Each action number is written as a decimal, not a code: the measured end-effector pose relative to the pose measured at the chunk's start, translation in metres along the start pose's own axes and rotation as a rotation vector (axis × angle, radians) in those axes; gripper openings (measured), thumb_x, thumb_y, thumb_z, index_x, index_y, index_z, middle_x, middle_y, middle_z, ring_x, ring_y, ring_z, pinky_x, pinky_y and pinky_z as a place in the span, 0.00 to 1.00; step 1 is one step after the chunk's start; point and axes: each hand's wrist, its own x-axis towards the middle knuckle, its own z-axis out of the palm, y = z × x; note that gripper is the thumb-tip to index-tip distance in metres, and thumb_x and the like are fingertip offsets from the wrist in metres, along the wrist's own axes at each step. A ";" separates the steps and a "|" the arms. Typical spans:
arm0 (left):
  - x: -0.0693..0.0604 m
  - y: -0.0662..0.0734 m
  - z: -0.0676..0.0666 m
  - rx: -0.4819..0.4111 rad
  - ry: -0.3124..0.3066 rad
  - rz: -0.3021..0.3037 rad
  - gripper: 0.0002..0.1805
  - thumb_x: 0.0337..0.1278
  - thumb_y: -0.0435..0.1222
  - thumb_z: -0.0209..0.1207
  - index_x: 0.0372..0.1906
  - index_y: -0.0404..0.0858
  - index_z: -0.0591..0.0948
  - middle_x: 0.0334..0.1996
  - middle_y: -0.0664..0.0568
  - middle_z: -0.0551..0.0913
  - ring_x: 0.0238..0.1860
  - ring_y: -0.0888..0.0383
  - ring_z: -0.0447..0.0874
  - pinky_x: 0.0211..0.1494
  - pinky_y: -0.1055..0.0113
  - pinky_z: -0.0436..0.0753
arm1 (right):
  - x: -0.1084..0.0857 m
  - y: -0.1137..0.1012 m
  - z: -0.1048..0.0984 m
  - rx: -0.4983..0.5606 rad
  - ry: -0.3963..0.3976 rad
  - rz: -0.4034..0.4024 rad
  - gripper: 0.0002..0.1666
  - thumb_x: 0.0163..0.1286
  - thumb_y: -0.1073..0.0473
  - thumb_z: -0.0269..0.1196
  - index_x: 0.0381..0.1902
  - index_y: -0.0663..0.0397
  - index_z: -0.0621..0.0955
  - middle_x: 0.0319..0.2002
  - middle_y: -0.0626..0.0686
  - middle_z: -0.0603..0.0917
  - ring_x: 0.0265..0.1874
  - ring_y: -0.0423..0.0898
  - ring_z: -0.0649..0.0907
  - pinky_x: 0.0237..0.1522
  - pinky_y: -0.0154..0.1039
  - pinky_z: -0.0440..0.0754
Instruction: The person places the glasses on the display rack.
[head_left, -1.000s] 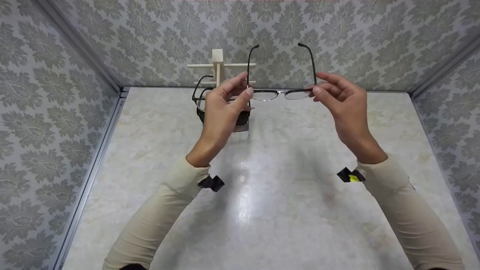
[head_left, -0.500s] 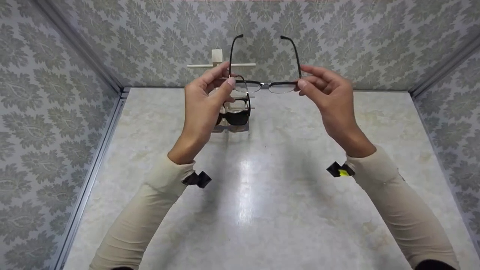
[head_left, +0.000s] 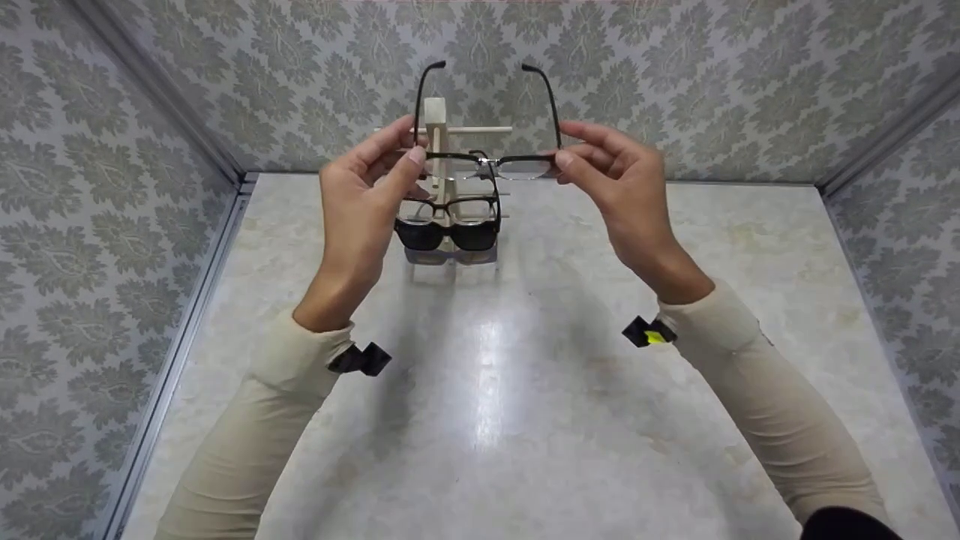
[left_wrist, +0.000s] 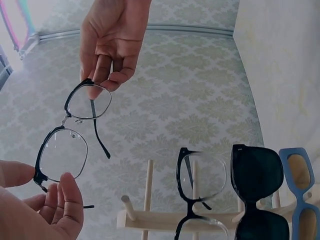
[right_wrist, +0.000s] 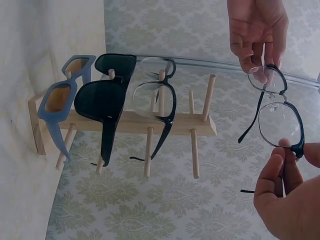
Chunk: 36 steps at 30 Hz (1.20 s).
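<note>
Between both hands is a pair of clear eyeglasses (head_left: 487, 165) with black upper rims, its temples unfolded and pointing away toward the back wall. My left hand (head_left: 352, 202) pinches the left hinge corner between thumb and fingers. At the opposite corner, my right hand (head_left: 626, 195) grips the frame the same way. The glasses are held in front of the top of a wooden eyewear stand (right_wrist: 200, 125), apart from its upper pegs in the right wrist view. Lower on the stand hang black-framed clear glasses (right_wrist: 155, 100), dark sunglasses (right_wrist: 102, 100) and blue-framed sunglasses (right_wrist: 57, 102).
The stand rises from a pale marbled table (head_left: 570, 420) near the back wall (head_left: 675, 67), which has patterned paper. Its top pegs (right_wrist: 209, 97) stick out to the sides without eyewear on them. Side walls with metal edging (head_left: 187, 330) flank the table.
Both hands have carried the eyeglasses leftward and slightly farther up in the head view, from right of the stand to in front of it. The grip looks the same.
</note>
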 end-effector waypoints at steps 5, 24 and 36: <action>0.001 0.000 -0.015 -0.006 0.030 -0.006 0.21 0.75 0.24 0.64 0.68 0.25 0.83 0.52 0.39 0.89 0.44 0.53 0.88 0.41 0.65 0.90 | 0.004 0.001 0.015 0.034 -0.014 0.013 0.21 0.78 0.69 0.69 0.66 0.66 0.85 0.45 0.62 0.93 0.41 0.56 0.91 0.52 0.45 0.90; 0.011 -0.025 -0.043 0.011 0.061 -0.062 0.19 0.77 0.27 0.64 0.67 0.26 0.84 0.51 0.44 0.92 0.45 0.51 0.88 0.41 0.66 0.92 | 0.018 0.022 0.040 0.071 -0.062 0.121 0.22 0.80 0.69 0.67 0.68 0.69 0.83 0.47 0.64 0.92 0.46 0.54 0.91 0.55 0.45 0.90; 0.016 -0.040 -0.052 0.002 0.044 -0.116 0.20 0.80 0.28 0.62 0.69 0.26 0.83 0.52 0.46 0.91 0.47 0.50 0.87 0.41 0.66 0.91 | 0.017 0.034 0.046 0.062 -0.065 0.125 0.22 0.79 0.68 0.69 0.67 0.67 0.84 0.46 0.62 0.93 0.43 0.51 0.90 0.56 0.49 0.90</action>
